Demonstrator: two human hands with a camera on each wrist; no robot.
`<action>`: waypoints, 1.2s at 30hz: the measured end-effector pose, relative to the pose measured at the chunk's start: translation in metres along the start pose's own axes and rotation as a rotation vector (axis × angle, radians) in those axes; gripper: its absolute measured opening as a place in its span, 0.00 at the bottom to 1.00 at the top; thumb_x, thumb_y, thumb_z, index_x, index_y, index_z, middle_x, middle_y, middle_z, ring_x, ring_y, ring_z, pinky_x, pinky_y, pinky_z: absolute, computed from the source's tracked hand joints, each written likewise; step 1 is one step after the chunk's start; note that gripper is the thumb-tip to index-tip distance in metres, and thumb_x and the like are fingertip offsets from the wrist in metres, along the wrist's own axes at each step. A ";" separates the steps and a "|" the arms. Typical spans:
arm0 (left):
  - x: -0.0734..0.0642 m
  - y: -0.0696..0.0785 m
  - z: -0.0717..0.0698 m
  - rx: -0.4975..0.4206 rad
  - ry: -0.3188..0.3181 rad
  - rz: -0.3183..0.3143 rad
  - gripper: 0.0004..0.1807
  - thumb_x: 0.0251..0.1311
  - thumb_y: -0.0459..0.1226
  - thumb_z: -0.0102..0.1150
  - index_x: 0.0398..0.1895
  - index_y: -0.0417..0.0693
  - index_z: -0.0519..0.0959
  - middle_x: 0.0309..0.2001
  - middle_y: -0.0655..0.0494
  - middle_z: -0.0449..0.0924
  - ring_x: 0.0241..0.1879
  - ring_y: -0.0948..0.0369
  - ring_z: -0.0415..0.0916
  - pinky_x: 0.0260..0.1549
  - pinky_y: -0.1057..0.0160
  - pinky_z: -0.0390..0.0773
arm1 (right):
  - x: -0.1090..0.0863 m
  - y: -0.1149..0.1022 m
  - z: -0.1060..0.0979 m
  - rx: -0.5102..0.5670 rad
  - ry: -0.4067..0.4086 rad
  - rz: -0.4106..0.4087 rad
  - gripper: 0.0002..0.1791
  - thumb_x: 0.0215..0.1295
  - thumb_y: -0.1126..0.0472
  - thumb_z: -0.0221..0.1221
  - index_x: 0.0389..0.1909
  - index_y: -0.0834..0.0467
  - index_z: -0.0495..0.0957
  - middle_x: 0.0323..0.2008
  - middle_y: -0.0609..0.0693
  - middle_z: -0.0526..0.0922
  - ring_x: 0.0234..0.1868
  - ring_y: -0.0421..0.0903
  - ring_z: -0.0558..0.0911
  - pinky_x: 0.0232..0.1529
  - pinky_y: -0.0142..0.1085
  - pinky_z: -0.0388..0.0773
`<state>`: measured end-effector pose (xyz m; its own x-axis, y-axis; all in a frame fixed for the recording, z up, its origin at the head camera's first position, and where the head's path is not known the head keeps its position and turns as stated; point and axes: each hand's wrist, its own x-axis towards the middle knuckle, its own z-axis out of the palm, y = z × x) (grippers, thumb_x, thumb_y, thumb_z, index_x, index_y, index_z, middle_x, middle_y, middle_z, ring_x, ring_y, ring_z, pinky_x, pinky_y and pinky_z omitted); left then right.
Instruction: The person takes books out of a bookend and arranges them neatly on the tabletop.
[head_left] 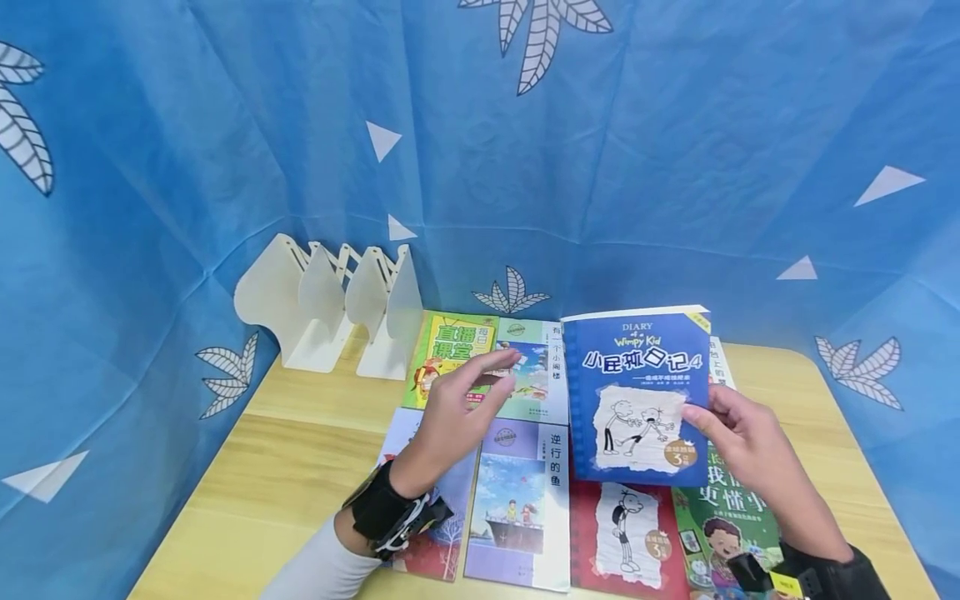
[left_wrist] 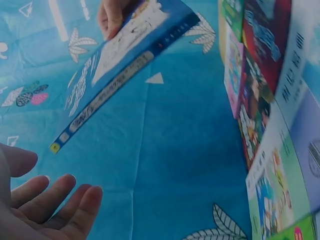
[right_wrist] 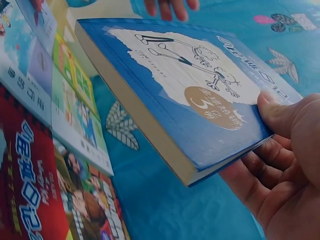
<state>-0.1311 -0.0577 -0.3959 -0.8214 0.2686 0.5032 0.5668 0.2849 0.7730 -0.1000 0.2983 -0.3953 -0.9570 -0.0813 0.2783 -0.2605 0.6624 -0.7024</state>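
My right hand (head_left: 750, 433) grips a blue Diary of a Wimpy Kid book (head_left: 637, 350) by its right edge, thumb on the front cover and fingers behind. The book is raised above the other books, its cover facing me. To its left, my left hand (head_left: 461, 408) hovers with thumb and fingers apart, holding nothing. In the left wrist view the book's spine (left_wrist: 107, 95) points toward the left fingers (left_wrist: 82, 212), with a gap between. A red book (head_left: 628, 537) with a similar drawing lies under the blue one, partly hidden by it.
A white folding bookend (head_left: 322, 308) stands at the back left of the wooden table (head_left: 277, 467). Beside the red book lie a purple book (head_left: 517, 508) and a green book (head_left: 731, 525). A yellow-green book (head_left: 450, 333) lies farther back. Blue cloth (head_left: 480, 150) hangs behind.
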 end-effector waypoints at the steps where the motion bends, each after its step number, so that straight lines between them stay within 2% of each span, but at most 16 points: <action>1: -0.002 -0.002 -0.002 0.014 -0.002 -0.001 0.21 0.74 0.34 0.59 0.67 0.43 0.76 0.63 0.48 0.84 0.55 0.55 0.86 0.55 0.60 0.86 | 0.000 0.001 -0.002 -0.010 0.003 0.017 0.05 0.73 0.64 0.63 0.41 0.63 0.82 0.22 0.37 0.79 0.19 0.34 0.70 0.17 0.30 0.66; 4: -0.007 -0.006 -0.010 0.066 -0.010 -0.007 0.22 0.73 0.35 0.60 0.68 0.43 0.76 0.65 0.48 0.82 0.55 0.55 0.85 0.56 0.57 0.86 | 0.001 0.006 -0.010 -0.030 0.011 0.059 0.10 0.75 0.61 0.61 0.47 0.65 0.83 0.26 0.28 0.82 0.20 0.34 0.74 0.17 0.30 0.68; 6: -0.012 -0.009 -0.016 0.101 -0.009 -0.021 0.23 0.73 0.35 0.60 0.69 0.44 0.76 0.66 0.49 0.81 0.56 0.55 0.84 0.56 0.55 0.86 | 0.002 0.011 -0.016 -0.044 0.024 0.079 0.12 0.76 0.59 0.60 0.48 0.65 0.83 0.25 0.23 0.79 0.19 0.34 0.73 0.16 0.31 0.66; 9: -0.019 -0.013 -0.025 0.151 -0.002 -0.043 0.24 0.72 0.35 0.62 0.69 0.48 0.76 0.66 0.51 0.82 0.60 0.55 0.82 0.58 0.53 0.84 | 0.003 0.023 -0.027 -0.060 0.035 0.105 0.15 0.78 0.58 0.58 0.52 0.66 0.82 0.28 0.16 0.77 0.23 0.27 0.75 0.20 0.27 0.68; 12: -0.026 -0.017 -0.033 0.185 -0.002 -0.050 0.25 0.69 0.35 0.65 0.69 0.49 0.76 0.65 0.52 0.82 0.64 0.55 0.80 0.61 0.50 0.82 | 0.004 0.034 -0.042 -0.099 0.052 0.147 0.17 0.78 0.55 0.57 0.53 0.66 0.82 0.27 0.14 0.77 0.27 0.24 0.76 0.26 0.24 0.71; 15: -0.031 -0.022 -0.040 0.210 -0.016 -0.063 0.27 0.67 0.35 0.67 0.69 0.49 0.76 0.65 0.51 0.82 0.66 0.53 0.79 0.62 0.48 0.82 | 0.004 0.047 -0.056 -0.133 0.055 0.222 0.21 0.78 0.52 0.57 0.56 0.67 0.82 0.26 0.15 0.77 0.29 0.22 0.76 0.31 0.21 0.68; 17: -0.036 -0.024 -0.045 0.227 -0.024 -0.093 0.28 0.66 0.36 0.69 0.69 0.50 0.76 0.65 0.50 0.82 0.65 0.52 0.80 0.60 0.48 0.83 | 0.004 0.055 -0.064 -0.138 0.053 0.259 0.24 0.79 0.51 0.56 0.58 0.68 0.80 0.24 0.17 0.78 0.27 0.24 0.77 0.31 0.22 0.67; 21: -0.046 -0.027 -0.053 0.246 -0.037 -0.158 0.31 0.64 0.37 0.71 0.70 0.51 0.75 0.66 0.51 0.80 0.62 0.53 0.80 0.52 0.56 0.88 | 0.006 0.069 -0.077 -0.138 0.077 0.302 0.28 0.80 0.51 0.55 0.60 0.74 0.77 0.22 0.18 0.77 0.26 0.22 0.77 0.32 0.19 0.65; 25: -0.051 -0.028 -0.061 0.287 -0.031 -0.164 0.32 0.62 0.37 0.72 0.70 0.50 0.75 0.65 0.50 0.80 0.61 0.54 0.80 0.51 0.56 0.88 | 0.010 0.082 -0.091 -0.170 0.097 0.332 0.32 0.81 0.49 0.51 0.63 0.77 0.73 0.20 0.17 0.73 0.24 0.23 0.75 0.27 0.21 0.68; 29: -0.056 -0.029 -0.069 0.338 -0.027 -0.182 0.34 0.61 0.38 0.74 0.71 0.52 0.75 0.66 0.52 0.80 0.63 0.54 0.79 0.54 0.54 0.87 | 0.014 0.096 -0.106 -0.204 0.105 0.350 0.33 0.82 0.49 0.49 0.64 0.78 0.71 0.18 0.25 0.75 0.18 0.29 0.75 0.19 0.26 0.72; 36: -0.064 -0.033 -0.079 0.406 -0.043 -0.186 0.36 0.59 0.41 0.76 0.72 0.55 0.74 0.67 0.55 0.79 0.65 0.56 0.77 0.58 0.46 0.84 | 0.019 0.114 -0.127 -0.273 0.067 0.421 0.37 0.82 0.44 0.46 0.65 0.78 0.68 0.17 0.41 0.80 0.15 0.35 0.74 0.15 0.32 0.72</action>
<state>-0.1018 -0.1572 -0.4230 -0.9132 0.2143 0.3465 0.3959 0.6676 0.6305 -0.1317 0.4668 -0.3876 -0.9593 0.2768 0.0560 0.1972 0.7986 -0.5686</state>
